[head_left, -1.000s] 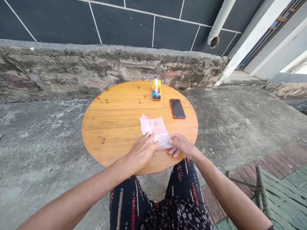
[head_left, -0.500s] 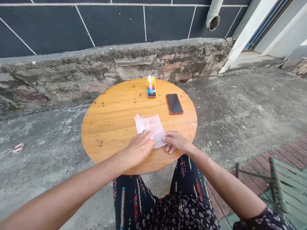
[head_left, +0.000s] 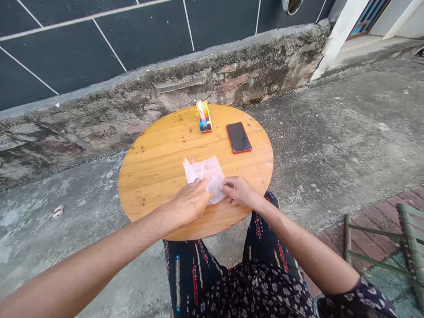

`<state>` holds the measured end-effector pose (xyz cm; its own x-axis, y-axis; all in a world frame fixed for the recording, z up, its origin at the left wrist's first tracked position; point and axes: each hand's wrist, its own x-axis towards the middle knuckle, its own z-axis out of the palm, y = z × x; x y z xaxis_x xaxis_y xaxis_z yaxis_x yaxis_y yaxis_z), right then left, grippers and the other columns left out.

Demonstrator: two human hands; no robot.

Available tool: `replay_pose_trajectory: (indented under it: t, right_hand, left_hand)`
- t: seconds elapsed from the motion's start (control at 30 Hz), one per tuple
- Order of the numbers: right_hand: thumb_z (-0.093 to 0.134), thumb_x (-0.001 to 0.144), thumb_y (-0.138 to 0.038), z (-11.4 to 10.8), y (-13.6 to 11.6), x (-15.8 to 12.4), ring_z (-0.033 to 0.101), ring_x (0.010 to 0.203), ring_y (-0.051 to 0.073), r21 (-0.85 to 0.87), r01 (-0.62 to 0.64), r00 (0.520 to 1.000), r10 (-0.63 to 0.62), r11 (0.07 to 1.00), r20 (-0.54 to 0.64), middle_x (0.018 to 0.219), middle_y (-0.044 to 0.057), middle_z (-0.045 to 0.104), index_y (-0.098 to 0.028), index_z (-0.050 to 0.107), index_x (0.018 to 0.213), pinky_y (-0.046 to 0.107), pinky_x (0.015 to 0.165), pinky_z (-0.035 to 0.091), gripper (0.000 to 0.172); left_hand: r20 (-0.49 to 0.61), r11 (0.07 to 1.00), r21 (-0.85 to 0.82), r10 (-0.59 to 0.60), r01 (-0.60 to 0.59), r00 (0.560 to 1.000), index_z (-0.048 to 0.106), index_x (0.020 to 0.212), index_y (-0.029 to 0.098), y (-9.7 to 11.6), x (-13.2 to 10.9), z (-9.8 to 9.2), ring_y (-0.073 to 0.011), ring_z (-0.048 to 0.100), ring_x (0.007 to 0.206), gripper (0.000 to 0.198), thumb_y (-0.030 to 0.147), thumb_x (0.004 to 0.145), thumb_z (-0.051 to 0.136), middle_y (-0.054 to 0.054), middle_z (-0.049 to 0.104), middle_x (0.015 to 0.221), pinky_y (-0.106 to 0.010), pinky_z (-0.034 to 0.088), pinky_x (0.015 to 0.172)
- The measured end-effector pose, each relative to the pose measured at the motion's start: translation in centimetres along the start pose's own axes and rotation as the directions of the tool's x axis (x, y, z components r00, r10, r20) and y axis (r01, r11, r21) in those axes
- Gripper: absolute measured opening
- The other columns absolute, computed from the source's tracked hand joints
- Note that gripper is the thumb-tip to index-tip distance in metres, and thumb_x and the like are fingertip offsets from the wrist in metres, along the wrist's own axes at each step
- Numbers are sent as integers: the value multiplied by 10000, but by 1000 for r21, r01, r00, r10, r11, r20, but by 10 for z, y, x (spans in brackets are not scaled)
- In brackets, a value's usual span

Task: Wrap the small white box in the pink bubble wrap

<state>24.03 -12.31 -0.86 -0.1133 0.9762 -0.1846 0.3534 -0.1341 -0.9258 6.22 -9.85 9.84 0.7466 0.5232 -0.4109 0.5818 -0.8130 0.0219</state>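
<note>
Left to right, quick pass from my end. On the far-left ground I had a small pale scrap (head_left: 58, 211), nothing to do with the work. Next, the bench (head_left: 155, 168): it sat more askew in my view than a second before, mostly because the head camera had swung.

The left hand (head_left: 190, 198) lay palm-down over the near-left part of the translucent sheet (head_left: 205, 170), fingers close together, much as earlier. I couldn't tell whether it gripped or only pressed. Beyond it, near the far rim, the tape dispenser (head_left: 204, 115) stood where it had stood, untouched.

The sheet lay at the near middle of the bench, ragged at its far-left corner, both hands on it. Its place on the wood had hardly shifted.

The right hand (head_left: 238, 190) was the real change: its fingers had curled in under, looser and more spread a second ago, and thumb and fingertips were now narrowed on the sheet's right edge. I judged that as firmer control of that side, with the sheet's handling barely further along. The phone (head_left: 239, 138), past that hand, hadn't moved. Far right, a slatted chair (head_left: 410, 238).
</note>
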Motion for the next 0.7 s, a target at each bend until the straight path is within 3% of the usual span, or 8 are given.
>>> replay_pose_trajectory:
  t: [0.17, 0.27, 0.43, 0.57, 0.7]
  right_hand:
    - [562, 823, -256, 10, 0, -2, 515, 532, 94, -55, 227, 953, -234, 972, -192, 586, -32, 546, -169, 582, 671, 201, 508, 392, 176]
    - [584, 821, -264, 19, -1, -8, 519, 586, 106, -43, 297, 918, -297, 954, -263, 638, -22, 580, -171, 608, 715, 219, 568, 407, 143]
    - [599, 817, -264, 31, -7, -15, 544, 592, 114, -7, 303, 907, -291, 953, -306, 672, -12, 621, -175, 630, 781, 227, 578, 424, 101]
    - [589, 830, -265, 37, -14, -16, 559, 596, 122, -16, 300, 900, -289, 954, -326, 674, -4, 633, -174, 633, 792, 233, 580, 435, 108]
    - [591, 838, -246, 44, -24, -17, 568, 607, 127, -111, 301, 885, -321, 947, -337, 682, -2, 639, -180, 629, 804, 241, 606, 441, 83]
  left_hand:
    - [-39, 999, -33, -4, 3, 999, 702, 1024, 196, -2, 1, 4, -234, 506, 836, 396, 34, 792, 425, -90, 509, 886, -344, 415, 720]
    - [-94, 999, -47, -3, -1, 996, 700, 971, 196, -5, -1, 10, -225, 500, 795, 352, 47, 795, 434, -79, 504, 851, -347, 419, 719]
    - [-261, 998, -61, 11, -28, 965, 605, 982, 185, -13, -9, 26, -225, 526, 862, 273, 56, 815, 431, -81, 535, 945, -342, 443, 730]
    - [-402, 979, -197, -30, -54, 915, 506, 1066, 187, -20, -14, 42, -232, 532, 997, 261, 91, 823, 496, -72, 578, 1052, -360, 458, 829]
    - [-487, 955, -290, -96, -57, 868, 503, 1013, 185, -23, -15, 57, -236, 542, 1003, 188, 122, 837, 517, -66, 606, 1029, -375, 464, 861]
